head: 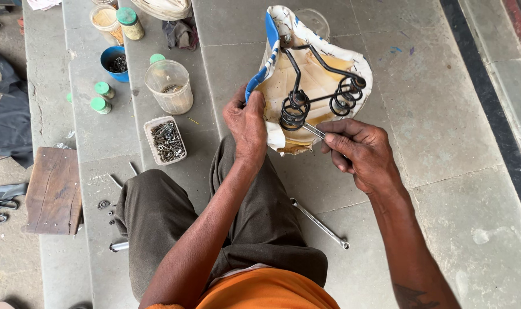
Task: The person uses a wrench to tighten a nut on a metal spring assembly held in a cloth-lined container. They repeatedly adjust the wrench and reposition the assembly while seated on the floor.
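The left hand grips the blue edge of an upturned bicycle saddle, held over the stone floor above the knees. The right hand is closed on a spanner set at one of the coil springs. A second spanner lies on the floor beside the leg. A tray of bolts sits nearby.

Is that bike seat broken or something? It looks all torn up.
Yes, the bicycle saddle looks worn. It is turned upside down in the left hand, and its cover is ragged and stained along the lower edge, with the springs bare. The right hand holds a metal tool at one spring. A wrench lies loose on the floor.
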